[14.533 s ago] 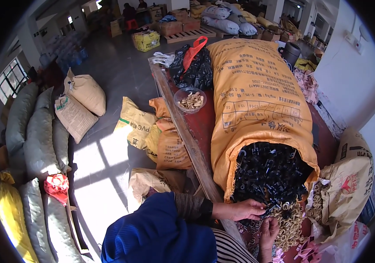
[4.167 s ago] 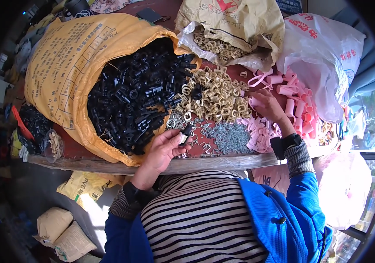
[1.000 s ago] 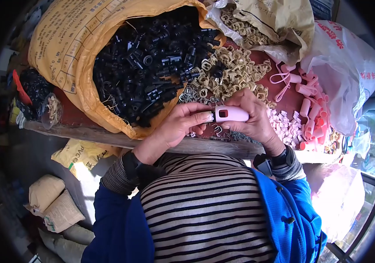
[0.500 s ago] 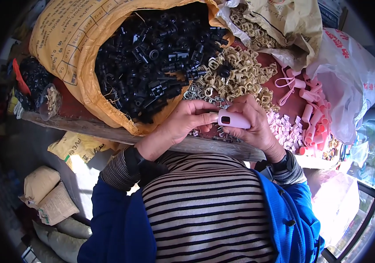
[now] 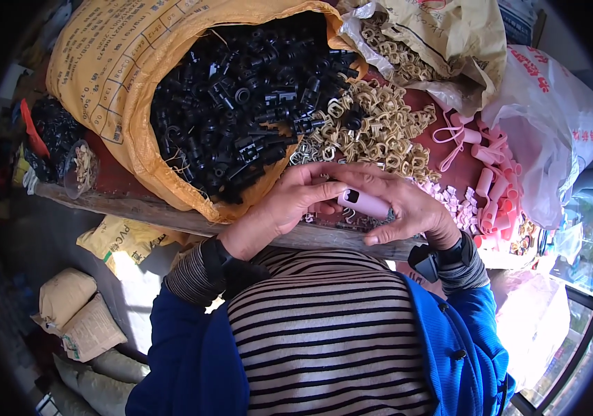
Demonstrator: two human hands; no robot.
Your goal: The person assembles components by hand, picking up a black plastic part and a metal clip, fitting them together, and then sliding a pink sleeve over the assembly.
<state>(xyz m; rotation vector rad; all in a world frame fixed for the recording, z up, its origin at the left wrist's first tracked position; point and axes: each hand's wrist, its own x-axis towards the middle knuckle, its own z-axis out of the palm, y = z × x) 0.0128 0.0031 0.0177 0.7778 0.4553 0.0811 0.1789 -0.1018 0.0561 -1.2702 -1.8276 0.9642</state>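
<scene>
A red table (image 5: 118,177) bears an orange sack (image 5: 113,76), beige clips (image 5: 393,125) and pink tubes (image 5: 497,197).

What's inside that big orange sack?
Many loose black parts show in the open mouth of the orange sack. Whatever lies deeper is hidden by them and the sack's wall.

Forearms (image 5: 248,230) converge inward from blue fabric sleeves (image 5: 187,333) with dark-and-grey striped cuffs (image 5: 189,277). Bare left hand (image 5: 293,199): lower fingers curled, thumb extended rightward. Bare right hand (image 5: 411,201): fingers reach leftward, thumb spread clear, pointing down-left.
</scene>
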